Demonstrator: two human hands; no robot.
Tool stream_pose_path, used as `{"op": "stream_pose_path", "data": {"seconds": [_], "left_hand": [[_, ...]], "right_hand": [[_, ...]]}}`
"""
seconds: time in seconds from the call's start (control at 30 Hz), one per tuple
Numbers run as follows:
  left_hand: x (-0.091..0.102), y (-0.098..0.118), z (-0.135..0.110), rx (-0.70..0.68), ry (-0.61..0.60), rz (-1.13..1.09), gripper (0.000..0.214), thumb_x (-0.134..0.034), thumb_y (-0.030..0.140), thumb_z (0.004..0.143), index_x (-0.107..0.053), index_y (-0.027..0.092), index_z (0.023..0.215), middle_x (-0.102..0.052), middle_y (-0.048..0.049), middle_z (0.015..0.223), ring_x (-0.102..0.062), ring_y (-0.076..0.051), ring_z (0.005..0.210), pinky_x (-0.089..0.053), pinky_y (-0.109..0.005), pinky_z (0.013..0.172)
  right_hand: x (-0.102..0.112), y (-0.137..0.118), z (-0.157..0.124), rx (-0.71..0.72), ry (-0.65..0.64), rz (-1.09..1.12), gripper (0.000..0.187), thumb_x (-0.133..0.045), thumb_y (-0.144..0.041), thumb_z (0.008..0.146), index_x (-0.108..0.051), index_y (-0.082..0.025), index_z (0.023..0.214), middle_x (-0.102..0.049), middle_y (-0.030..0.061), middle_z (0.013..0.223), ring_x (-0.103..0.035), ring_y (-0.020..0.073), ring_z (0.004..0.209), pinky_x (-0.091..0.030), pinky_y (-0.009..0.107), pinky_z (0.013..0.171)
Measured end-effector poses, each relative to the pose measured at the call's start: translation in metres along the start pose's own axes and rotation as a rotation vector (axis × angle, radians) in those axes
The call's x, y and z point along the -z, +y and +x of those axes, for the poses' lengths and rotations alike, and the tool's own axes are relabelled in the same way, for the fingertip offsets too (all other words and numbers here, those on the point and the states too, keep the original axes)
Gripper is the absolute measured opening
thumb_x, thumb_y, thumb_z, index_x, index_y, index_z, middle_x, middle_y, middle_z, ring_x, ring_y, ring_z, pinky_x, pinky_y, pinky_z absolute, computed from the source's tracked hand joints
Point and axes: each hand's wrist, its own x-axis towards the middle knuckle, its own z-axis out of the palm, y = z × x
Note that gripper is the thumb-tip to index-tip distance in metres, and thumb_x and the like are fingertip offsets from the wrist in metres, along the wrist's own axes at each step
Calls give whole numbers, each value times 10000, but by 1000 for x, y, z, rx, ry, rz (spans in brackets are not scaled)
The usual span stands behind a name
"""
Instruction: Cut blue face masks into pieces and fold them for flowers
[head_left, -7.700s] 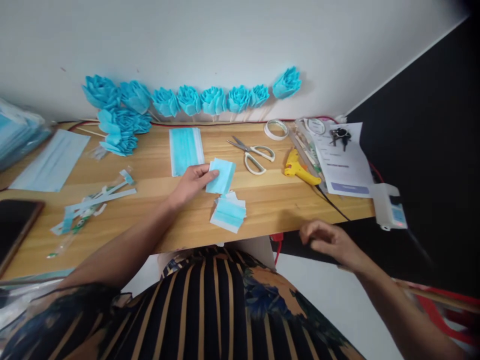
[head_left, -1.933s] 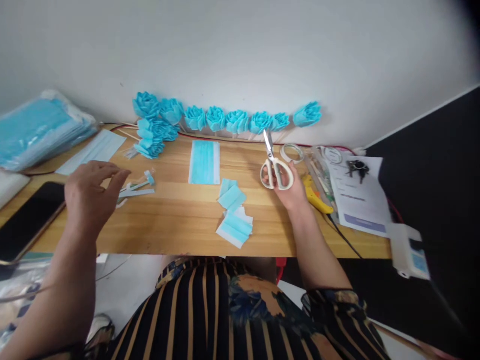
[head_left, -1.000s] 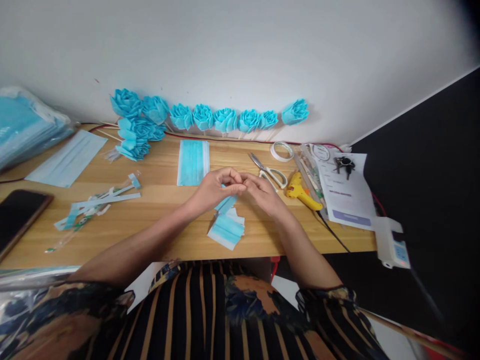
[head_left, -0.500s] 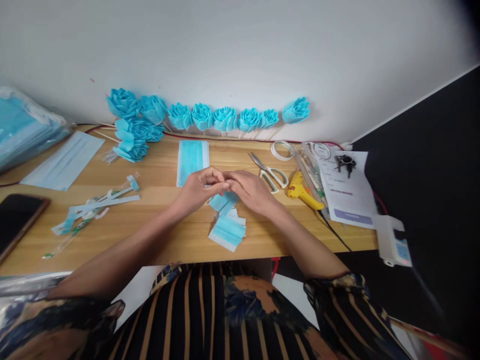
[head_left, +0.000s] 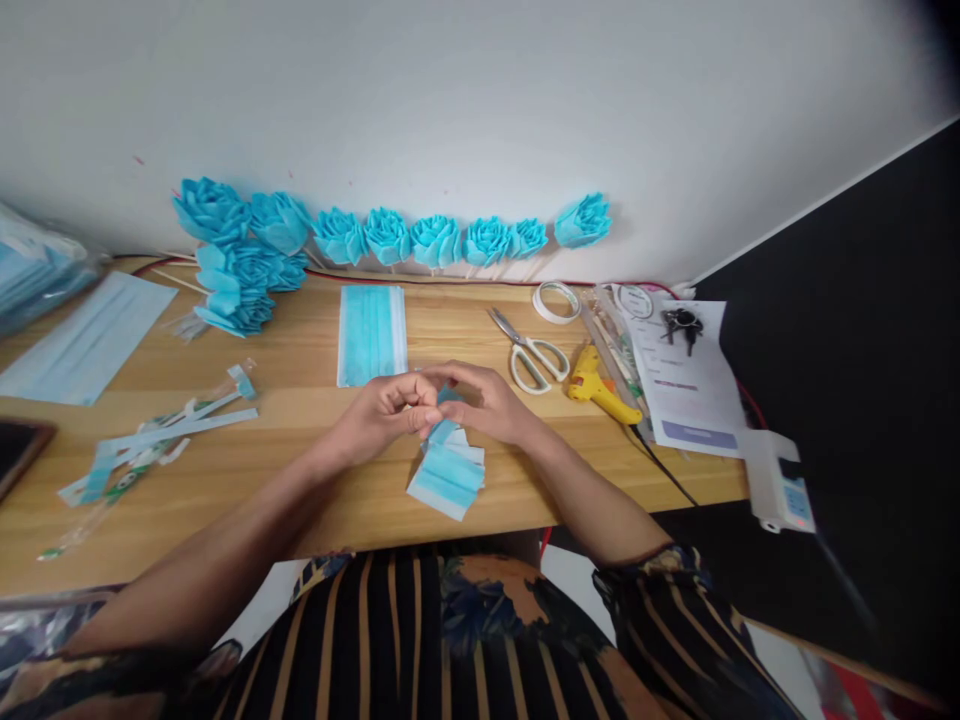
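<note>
Fingers of the left hand press together, the right hand's hold unclear, scissors now laid aside, freeing both for the blue pieces.

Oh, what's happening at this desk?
A person's left hand and right hand are close together, fingers bent, just above some small blue-and-white cut pieces; what the fingers hold is largely hidden. A larger pleated blue sheet lies behind. The scissors lie unused beside the yellow glue gun, and blue flowers line the wall.
</note>
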Motion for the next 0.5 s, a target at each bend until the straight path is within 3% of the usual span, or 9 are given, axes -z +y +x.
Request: {"op": "stream_pose_path", "data": {"seconds": [0.1, 0.2, 0.37, 0.5], "left_hand": [[4, -2, 0, 6, 8, -108, 410, -793, 524, 818, -615, 172, 707, -613, -2, 554, -515, -111, 527, -406, -243, 555], [11, -5, 4, -35, 158, -231, 404, -834, 510, 782, -609, 178, 728, -606, 9, 522, -522, -114, 509, -410, -243, 551], [18, -8, 11, -45, 325, -299, 423, -891, 513, 704, -629, 184, 751, -600, 23, 501, -510, -105, 467, -387, -233, 512], [21, -5, 12, -43, 363, -335, 432, -898, 511, 692, -613, 192, 750, -595, 27, 504, -498, -101, 486, -371, -227, 520]], "right_hand": [[0, 2, 1, -69, -13, 125, 599, -660, -683, 857, -722, -227, 1240, -780, 65, 1105, -718, 234, 1031, -536, 364, 906], [4, 5, 3, -140, 45, 76, 532, -612, -622, 918, -714, -226, 1258, -789, 66, 1083, -724, 232, 1013, -544, 354, 870], [40, 11, 0, -231, 237, -584, 325, -619, -413, 953, -744, -244, 1200, -781, 90, 1075, -700, 280, 1002, -510, 412, 905], [78, 20, -11, -462, 297, -957, 295, -665, -346, 922, -748, -207, 1169, -759, 143, 1043, -679, 326, 1003, -494, 430, 876]]}}
